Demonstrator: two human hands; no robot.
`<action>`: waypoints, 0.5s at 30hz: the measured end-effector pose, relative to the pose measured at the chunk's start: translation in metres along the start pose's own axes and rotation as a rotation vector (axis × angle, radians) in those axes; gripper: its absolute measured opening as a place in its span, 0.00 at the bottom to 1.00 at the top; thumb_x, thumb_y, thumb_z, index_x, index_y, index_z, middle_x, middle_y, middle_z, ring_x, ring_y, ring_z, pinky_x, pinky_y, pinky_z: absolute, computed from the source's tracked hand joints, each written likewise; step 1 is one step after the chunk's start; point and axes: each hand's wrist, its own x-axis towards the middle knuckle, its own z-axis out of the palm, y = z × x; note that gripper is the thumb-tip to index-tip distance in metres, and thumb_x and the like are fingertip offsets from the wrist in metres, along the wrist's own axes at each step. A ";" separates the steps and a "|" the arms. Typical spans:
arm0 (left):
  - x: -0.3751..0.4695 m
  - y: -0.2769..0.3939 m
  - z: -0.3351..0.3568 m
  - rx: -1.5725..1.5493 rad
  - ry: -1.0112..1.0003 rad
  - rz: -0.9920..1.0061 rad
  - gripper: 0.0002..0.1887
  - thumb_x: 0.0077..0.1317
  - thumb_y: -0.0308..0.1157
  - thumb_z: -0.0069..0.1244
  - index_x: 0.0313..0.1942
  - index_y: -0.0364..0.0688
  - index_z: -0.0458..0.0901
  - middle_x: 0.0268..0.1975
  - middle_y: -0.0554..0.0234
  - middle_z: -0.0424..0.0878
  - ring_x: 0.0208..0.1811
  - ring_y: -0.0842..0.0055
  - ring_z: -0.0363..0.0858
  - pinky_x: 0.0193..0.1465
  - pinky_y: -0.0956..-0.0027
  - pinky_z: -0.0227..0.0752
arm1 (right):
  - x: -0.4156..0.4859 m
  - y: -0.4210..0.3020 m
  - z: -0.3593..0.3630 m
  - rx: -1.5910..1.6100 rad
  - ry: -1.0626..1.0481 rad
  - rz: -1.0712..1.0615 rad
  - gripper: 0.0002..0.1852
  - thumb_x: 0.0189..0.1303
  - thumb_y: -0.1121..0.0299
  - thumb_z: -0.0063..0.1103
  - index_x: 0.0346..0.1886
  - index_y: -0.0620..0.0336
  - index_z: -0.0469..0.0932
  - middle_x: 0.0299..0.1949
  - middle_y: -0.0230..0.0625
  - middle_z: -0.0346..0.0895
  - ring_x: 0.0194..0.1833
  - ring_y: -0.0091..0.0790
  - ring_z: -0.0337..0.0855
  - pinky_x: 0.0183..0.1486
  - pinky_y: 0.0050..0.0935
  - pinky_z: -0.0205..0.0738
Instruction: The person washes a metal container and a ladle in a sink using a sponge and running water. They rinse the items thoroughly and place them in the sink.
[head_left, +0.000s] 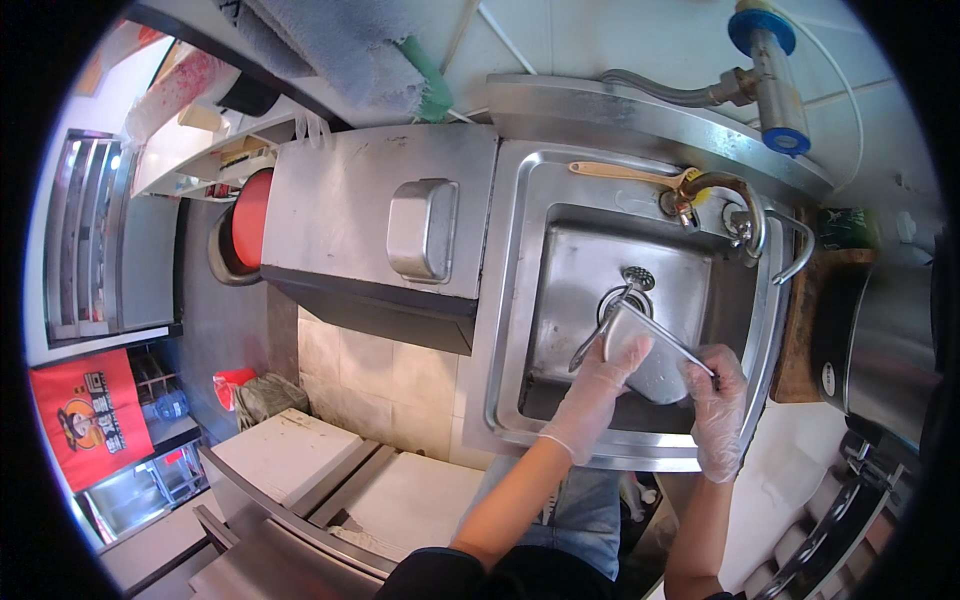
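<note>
Both my hands wear thin clear plastic gloves over the stainless steel sink basin. My left hand grips a shiny metal piece with a rounded edge; its exact kind is unclear. In my right hand is the end of a slim metal rod, which slants up and left to the drain area. Another thin metal utensil hangs beside the fingers of my left hand. The perforated drain strainer lies just above these pieces.
A faucet and a wooden-handled brush are at the sink's far rim. Left of it stands a steel counter with a raised metal box. To the right are a wooden board and a large metal pot.
</note>
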 end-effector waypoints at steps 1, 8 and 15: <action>-0.001 0.006 -0.007 0.159 -0.021 0.033 0.34 0.65 0.51 0.57 0.62 0.37 0.67 0.58 0.59 0.76 0.58 0.71 0.74 0.61 0.66 0.66 | 0.002 0.004 -0.002 -0.085 -0.037 0.138 0.07 0.65 0.70 0.57 0.32 0.61 0.74 0.36 0.28 0.75 0.39 0.28 0.73 0.44 0.32 0.70; 0.008 0.100 -0.094 1.197 1.190 0.778 0.38 0.59 0.47 0.61 0.63 0.34 0.65 0.56 0.43 0.74 0.64 0.53 0.65 0.62 0.56 0.64 | 0.017 0.081 0.025 -0.725 0.052 -0.372 0.10 0.45 0.73 0.71 0.24 0.60 0.74 0.31 0.40 0.75 0.38 0.48 0.76 0.38 0.44 0.73; 0.032 0.159 -0.132 0.858 0.931 0.746 0.39 0.59 0.45 0.61 0.64 0.31 0.64 0.59 0.43 0.74 0.58 0.55 0.75 0.61 0.57 0.67 | 0.010 0.163 0.063 -0.909 -0.262 -0.351 0.05 0.46 0.72 0.64 0.28 0.56 0.78 0.34 0.38 0.76 0.44 0.43 0.79 0.38 0.39 0.81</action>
